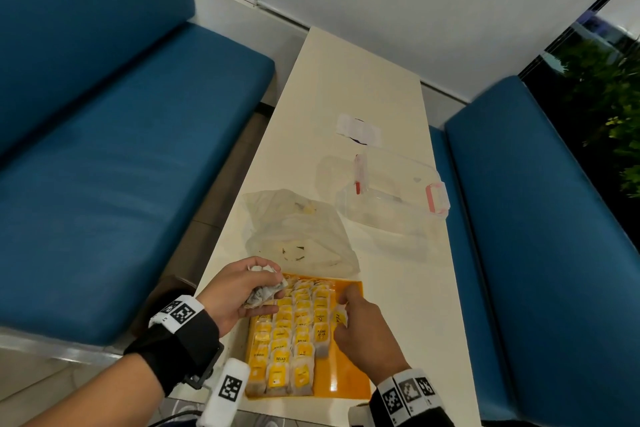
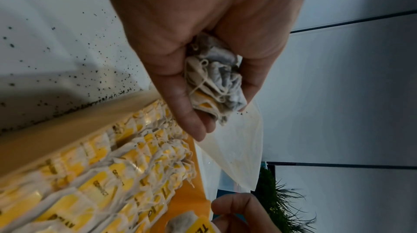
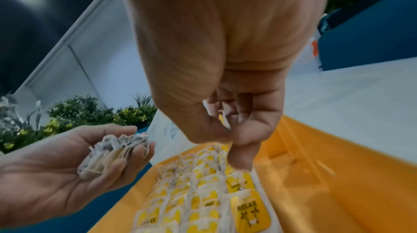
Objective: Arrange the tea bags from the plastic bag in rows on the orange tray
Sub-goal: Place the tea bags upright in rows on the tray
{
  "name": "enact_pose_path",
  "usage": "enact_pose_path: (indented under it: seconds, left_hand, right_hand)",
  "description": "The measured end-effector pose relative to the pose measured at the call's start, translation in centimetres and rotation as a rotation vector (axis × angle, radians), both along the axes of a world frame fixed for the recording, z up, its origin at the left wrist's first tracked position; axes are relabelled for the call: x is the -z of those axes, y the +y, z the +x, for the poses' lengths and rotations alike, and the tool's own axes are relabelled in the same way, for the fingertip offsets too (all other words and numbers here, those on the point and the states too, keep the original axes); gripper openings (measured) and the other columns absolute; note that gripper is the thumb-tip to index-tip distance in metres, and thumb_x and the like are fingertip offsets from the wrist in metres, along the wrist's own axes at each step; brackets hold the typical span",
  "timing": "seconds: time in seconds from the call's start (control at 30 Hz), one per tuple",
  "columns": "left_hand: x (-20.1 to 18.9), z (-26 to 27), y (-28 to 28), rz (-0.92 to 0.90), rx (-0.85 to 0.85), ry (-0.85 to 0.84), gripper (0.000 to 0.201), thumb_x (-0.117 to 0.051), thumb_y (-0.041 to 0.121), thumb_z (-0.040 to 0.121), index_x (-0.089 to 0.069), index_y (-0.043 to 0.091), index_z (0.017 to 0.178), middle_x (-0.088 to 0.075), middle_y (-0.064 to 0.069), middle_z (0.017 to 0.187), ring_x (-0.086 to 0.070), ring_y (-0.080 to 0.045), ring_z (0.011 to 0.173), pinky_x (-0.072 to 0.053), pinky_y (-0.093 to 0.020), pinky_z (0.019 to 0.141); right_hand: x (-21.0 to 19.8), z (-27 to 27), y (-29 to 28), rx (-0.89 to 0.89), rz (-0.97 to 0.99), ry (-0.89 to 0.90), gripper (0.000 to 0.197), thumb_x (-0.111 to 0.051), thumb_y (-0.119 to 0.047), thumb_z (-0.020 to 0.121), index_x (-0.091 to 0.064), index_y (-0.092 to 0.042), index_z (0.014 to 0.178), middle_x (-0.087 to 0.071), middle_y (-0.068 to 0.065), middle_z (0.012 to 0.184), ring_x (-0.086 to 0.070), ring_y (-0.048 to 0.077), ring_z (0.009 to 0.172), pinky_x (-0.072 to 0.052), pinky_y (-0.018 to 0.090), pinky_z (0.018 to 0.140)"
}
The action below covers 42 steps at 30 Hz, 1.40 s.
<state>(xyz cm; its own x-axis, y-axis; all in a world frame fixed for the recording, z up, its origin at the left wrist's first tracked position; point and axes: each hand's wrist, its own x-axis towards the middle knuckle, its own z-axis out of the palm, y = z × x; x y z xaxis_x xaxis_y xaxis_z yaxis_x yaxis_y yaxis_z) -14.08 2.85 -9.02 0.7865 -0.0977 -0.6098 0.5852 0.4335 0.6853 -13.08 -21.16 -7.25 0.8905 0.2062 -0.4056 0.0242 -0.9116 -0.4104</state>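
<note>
An orange tray (image 1: pixel 349 371) lies at the table's near edge, its left part filled with rows of tea bags (image 1: pixel 291 333) bearing yellow tags. My left hand (image 1: pixel 242 291) hovers over the tray's far left corner and grips a bunch of tea bags (image 1: pixel 265 284), also visible as a bunch (image 2: pixel 214 83) and a bunch (image 3: pixel 112 153). My right hand (image 1: pixel 360 326) is over the tray's middle and pinches one tea bag (image 1: pixel 340 317) by its yellow tag (image 3: pixel 222 120). The crumpled plastic bag (image 1: pixel 298 232) lies just beyond the tray.
A clear plastic box (image 1: pixel 394 191) with pink clips lies on the cream table (image 1: pixel 398 288) beyond the bag, and a white label (image 1: pixel 358 128) further back. Blue benches (image 1: pixel 121 166) flank both sides. The tray's right part (image 3: pixel 327 183) is bare.
</note>
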Motion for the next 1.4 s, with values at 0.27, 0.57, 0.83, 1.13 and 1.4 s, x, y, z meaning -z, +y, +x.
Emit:
enact_pose_path:
  seconds: [0.27,0.57,0.83,1.13,1.4]
  left_hand:
    - [0.3,-0.1,0.0,0.049,0.021,0.002,0.018,-0.071,0.003,0.088,-0.069,0.004,0.106,-0.075,-0.020,0.100,-0.074,-0.026,0.085,-0.062,-0.045,0.078]
    - [0.5,-0.4,-0.2,0.100,0.050,-0.022,0.017,-0.075,0.004,0.085,-0.070,0.006,0.101,-0.073,-0.022,0.100,-0.073,-0.027,0.085,-0.062,-0.046,0.079]
    - [0.5,-0.6,-0.2,0.134,0.071,-0.036,0.017,-0.075,0.004,0.085,-0.070,0.005,0.101,-0.073,-0.018,0.089,-0.072,-0.024,0.080,-0.062,-0.046,0.078]
    - [0.4,-0.5,-0.3,0.187,0.092,-0.020,0.020,-0.077,0.006,0.084,-0.070,0.005,0.103,-0.075,-0.017,0.090,-0.073,-0.024,0.080,-0.063,-0.043,0.073]
    - [0.2,-0.4,-0.4,0.195,0.104,-0.005,0.022,-0.077,0.006,0.083,-0.070,0.004,0.104,-0.075,-0.018,0.090,-0.074,-0.023,0.080,-0.063,-0.041,0.069]
  right_hand:
    - [-0.9,-0.5,0.0,-0.135,-0.153,-0.002,0.018,-0.046,-0.006,0.089,-0.044,-0.024,0.091,-0.048,-0.006,0.085,-0.047,0.012,0.074,-0.044,0.025,0.065]
    - [-0.7,-0.3,-1.3,-0.154,-0.121,0.110,0.023,-0.052,-0.014,0.084,-0.049,-0.032,0.070,-0.054,-0.011,0.080,-0.051,0.007,0.070,-0.039,0.020,0.056]
    - [1.2,-0.3,-1.0,-0.284,-0.240,0.383,0.037,-0.051,-0.010,0.088,-0.068,-0.025,0.117,-0.059,0.001,0.132,-0.056,0.020,0.121,-0.044,0.025,0.088]
    - [3.7,0.3,0.0,-0.106,-0.235,0.379,0.031,-0.049,-0.002,0.090,-0.057,-0.025,0.109,-0.053,0.002,0.120,-0.054,0.020,0.105,-0.045,0.023,0.075]
    - [5.1,-0.3,0.7,0.029,-0.239,0.202,0.024,-0.048,-0.006,0.093,-0.052,-0.008,0.116,-0.059,0.011,0.123,-0.059,0.024,0.109,-0.045,0.026,0.079]
